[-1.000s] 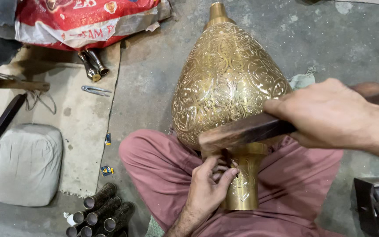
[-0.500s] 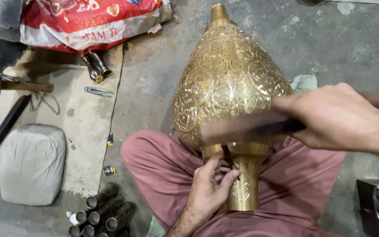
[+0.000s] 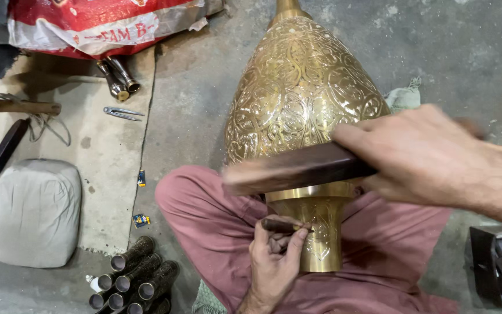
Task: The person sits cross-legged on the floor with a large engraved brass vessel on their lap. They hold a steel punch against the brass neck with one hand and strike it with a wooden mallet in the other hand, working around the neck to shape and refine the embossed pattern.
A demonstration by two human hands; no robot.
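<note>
The fingers (image 3: 289,247) of the left hand (image 3: 274,261) are pinched round one thin dark chisel (image 3: 283,225), whose tip is laid against the neck of one large engraved brass vessel (image 3: 306,110). Above these fingers, the fingers (image 3: 367,151) of the right hand (image 3: 431,160) are clenched round one dark wooden mallet (image 3: 297,171), which is blurred and is held across the vessel, just over the chisel. The vessel is seen lying on the lap, in pinkish-red trousers (image 3: 210,221), its narrow neck beside the left fingers and its wide body stretching away from them. Left of the left fingers, about seven dark metal tubes (image 3: 140,276) are stacked on the floor, with one grey padded cushion (image 3: 36,212) further left. Far up and left of the fingers, one pair of metal pliers (image 3: 122,113), two brass tubes (image 3: 118,78) and one red and white sack (image 3: 106,23) are seen. Two small coloured packets (image 3: 140,197) lie between the tubes and the pliers. To the right of the fingers, one dark box of tools (image 3: 498,267) is partly seen.
</note>
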